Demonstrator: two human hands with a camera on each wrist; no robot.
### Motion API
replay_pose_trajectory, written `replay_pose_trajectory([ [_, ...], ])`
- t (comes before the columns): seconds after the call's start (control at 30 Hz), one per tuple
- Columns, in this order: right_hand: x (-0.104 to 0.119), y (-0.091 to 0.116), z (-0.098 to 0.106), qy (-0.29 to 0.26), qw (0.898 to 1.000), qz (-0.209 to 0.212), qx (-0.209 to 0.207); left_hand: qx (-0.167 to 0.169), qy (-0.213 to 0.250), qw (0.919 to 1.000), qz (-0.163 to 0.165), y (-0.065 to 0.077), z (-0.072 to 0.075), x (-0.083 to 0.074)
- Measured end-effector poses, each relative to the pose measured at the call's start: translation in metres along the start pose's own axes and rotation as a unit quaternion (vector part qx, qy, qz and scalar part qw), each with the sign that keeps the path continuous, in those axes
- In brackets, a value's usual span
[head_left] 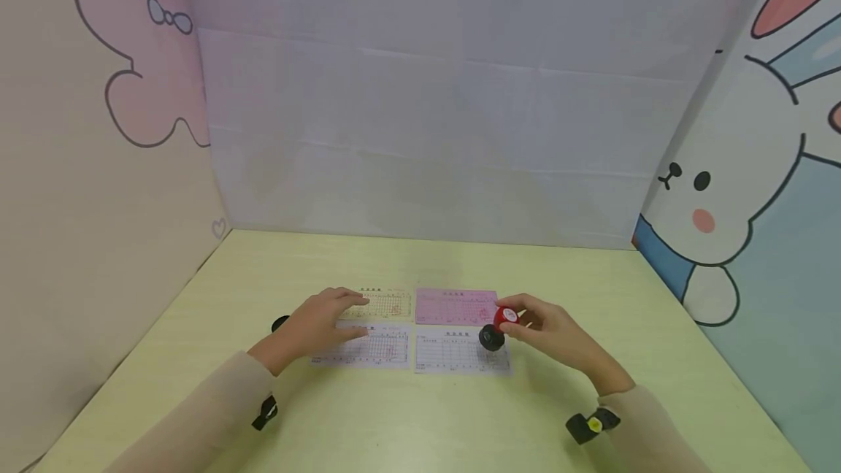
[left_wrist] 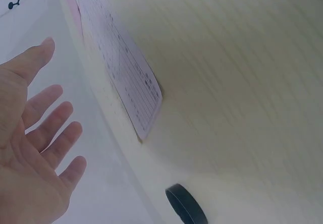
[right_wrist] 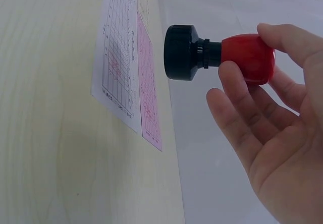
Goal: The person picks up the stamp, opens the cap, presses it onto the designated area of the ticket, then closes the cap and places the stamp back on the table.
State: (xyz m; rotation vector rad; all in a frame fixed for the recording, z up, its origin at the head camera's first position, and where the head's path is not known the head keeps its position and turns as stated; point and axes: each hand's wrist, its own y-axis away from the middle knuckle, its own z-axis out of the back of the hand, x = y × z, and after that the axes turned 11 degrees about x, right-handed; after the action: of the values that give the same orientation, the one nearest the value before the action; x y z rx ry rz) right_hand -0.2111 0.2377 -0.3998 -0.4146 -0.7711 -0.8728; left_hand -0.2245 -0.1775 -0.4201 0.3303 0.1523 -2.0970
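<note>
My right hand (head_left: 558, 334) grips a stamp by its red handle (right_wrist: 247, 57), thumb and fingers around it. The black base (right_wrist: 180, 52) points down toward the table and overlaps the right-hand white form (head_left: 447, 358) in the head view. Behind that form lies a pink form (head_left: 453, 305). Over the left pair of papers hovers my left hand (head_left: 318, 323), fingers spread and holding nothing. It partly hides a yellow form (head_left: 388, 305) and a second white form (head_left: 388, 350). Small red marks show on the printed grids.
A round black cap (left_wrist: 186, 205) lies on the pale wooden table (head_left: 420, 414), left of the papers and partly hidden by the left hand in the head view. A white sheet (head_left: 427, 130) hangs behind the table, and walls with cartoon drawings flank it.
</note>
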Motion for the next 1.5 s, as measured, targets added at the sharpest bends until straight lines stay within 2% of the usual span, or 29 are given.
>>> replay_pose_trajectory([
  [0.17,0.000,0.000,0.000,-0.003,1.000,0.000,0.001,-0.022,0.008,0.9997,0.009,0.013,0.005,0.018],
  [0.33,0.000,0.000,0.000,-0.005,1.000,0.002,0.001,-0.030,0.010,0.9991,0.026,0.027,0.011,0.033],
  [0.63,-0.002,0.001,0.000,-0.004,1.000,0.003,-0.002,-0.022,-0.002,0.9967,0.078,0.048,0.008,0.059],
  [0.9,-0.005,0.002,-0.001,-0.006,1.000,0.006,0.001,0.007,-0.005,0.9955,0.094,0.057,0.009,0.080],
  [1.27,-0.006,0.002,-0.001,-0.005,1.000,0.004,-0.004,0.038,0.009,0.9933,0.108,0.064,0.015,0.090],
  [1.5,-0.005,0.002,-0.001,-0.005,1.000,0.001,0.000,0.041,0.015,0.9930,0.110,0.065,0.016,0.095],
])
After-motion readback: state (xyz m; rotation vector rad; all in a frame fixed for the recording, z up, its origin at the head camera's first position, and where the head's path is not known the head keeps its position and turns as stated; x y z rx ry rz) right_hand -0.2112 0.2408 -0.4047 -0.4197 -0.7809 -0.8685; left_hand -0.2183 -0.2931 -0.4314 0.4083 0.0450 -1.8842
